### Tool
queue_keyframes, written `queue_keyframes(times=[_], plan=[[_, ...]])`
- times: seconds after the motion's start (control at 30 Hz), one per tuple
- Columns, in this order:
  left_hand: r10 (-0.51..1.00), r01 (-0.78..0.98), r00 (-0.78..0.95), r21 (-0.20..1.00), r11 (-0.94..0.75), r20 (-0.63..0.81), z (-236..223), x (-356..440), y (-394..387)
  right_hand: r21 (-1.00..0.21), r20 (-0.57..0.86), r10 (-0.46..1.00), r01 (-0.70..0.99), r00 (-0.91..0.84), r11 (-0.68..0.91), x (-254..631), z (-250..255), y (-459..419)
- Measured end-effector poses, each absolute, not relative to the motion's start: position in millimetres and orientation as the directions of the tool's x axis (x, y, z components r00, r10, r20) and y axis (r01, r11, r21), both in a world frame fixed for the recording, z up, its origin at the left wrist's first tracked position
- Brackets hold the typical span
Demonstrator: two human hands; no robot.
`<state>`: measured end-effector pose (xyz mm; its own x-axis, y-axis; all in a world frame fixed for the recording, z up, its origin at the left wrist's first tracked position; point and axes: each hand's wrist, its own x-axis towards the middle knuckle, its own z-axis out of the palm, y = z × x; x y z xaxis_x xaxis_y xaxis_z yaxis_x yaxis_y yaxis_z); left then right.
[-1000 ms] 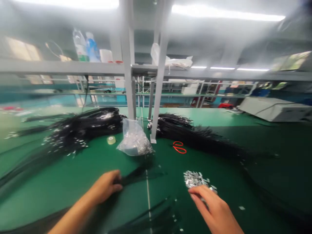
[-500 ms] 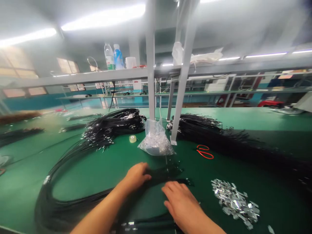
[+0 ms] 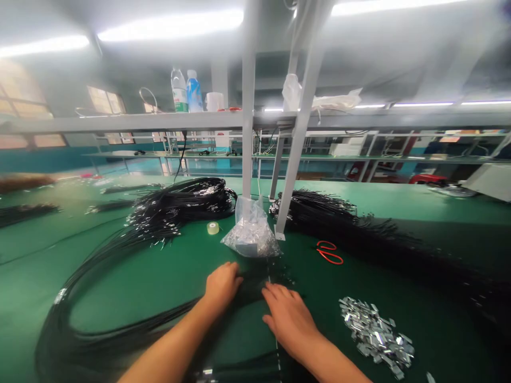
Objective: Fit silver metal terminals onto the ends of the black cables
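Note:
A bundle of thin black cables curves across the front of the green bench, its end spreading beyond my hands. My left hand is closed over this bundle; its fingertips are mostly hidden. Close by on the right, my right hand lies palm down with fingers stretched out over the blurred cable ends, holding nothing visible. Just past both hands sits a clear plastic bag of small shiny pieces. Below them, more dark cables with a bright tip are partly cut off.
Loose metal pieces are piled at the right, near orange-red handles. A tape roll sits left of the bag. Coiled cables and a long cable bundle lie behind. Shelf posts rise from the bench.
The view has shifted slightly, moving most bench items left in the picture. My right hand has moved a little forward over the cable ends; my left hand stays on the bundle.

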<state>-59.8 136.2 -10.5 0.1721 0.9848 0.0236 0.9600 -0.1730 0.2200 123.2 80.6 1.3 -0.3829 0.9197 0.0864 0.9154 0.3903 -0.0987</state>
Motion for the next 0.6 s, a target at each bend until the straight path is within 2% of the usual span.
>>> queue_keyframes(times=[0.07,0.17,0.3,0.4,0.47,0.6], plan=[[0.991,0.978,0.123,0.166,-0.129,0.046,-4.3,-58.8,135.9,-0.083,0.086,0.926,0.924,-0.367,0.374,120.8,1.5,82.7],[0.984,0.978,0.165,0.12,-0.173,0.074,4.0,-52.0,122.6,-0.063,0.086,0.934,0.934,-0.346,0.351,122.0,3.1,84.4],[0.965,0.959,0.263,0.107,-0.262,0.003,1.7,-34.5,90.3,-0.069,0.082,0.926,0.925,-0.369,0.374,128.3,1.4,82.0],[0.966,0.961,0.257,0.114,-0.253,-0.022,-1.6,-27.3,76.0,-0.096,0.097,0.916,0.912,-0.39,0.399,139.5,-3.4,80.1],[0.974,0.966,0.226,0.13,-0.223,-0.007,0.7,-28.2,74.0,-0.123,0.174,0.907,0.906,-0.383,0.405,153.6,-6.5,80.7],[0.989,0.969,0.127,0.203,-0.141,0.08,15.9,-36.1,75.6,-0.218,0.522,0.805,0.868,-0.282,0.446,199.4,-3.6,78.7]])
